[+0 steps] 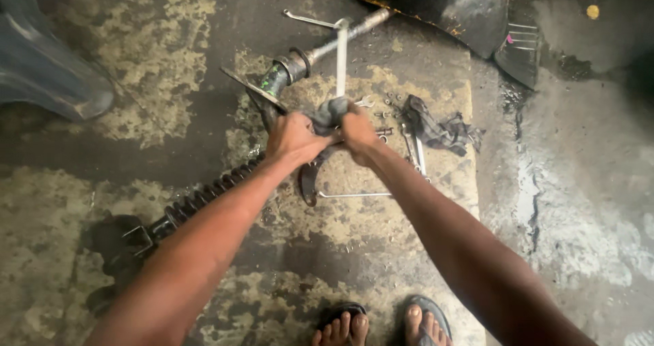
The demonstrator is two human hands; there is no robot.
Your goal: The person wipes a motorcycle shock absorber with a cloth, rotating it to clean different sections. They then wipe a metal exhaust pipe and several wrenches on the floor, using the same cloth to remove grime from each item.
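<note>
My left hand (294, 139) and my right hand (357, 132) are closed side by side around a grey rag (331, 112). The rag is wrapped on the lower end of a flat pale metal rod (341, 58) that stands up from between my fists. What lies under the rag is hidden. Just behind my hands a long shaft assembly (291, 68) with a collar and a flat plate lies on the floor. A black coil spring (204, 195) runs down-left beneath my left forearm.
A second dirty rag (439, 128), small bolts and wrenches (415, 154) lie right of my hands on the stained concrete floor (579, 203). A thin metal rod (354, 195) lies below them. A black vehicle body panel (470, 9) sits at top right. My sandalled feet (381, 325) show at the bottom.
</note>
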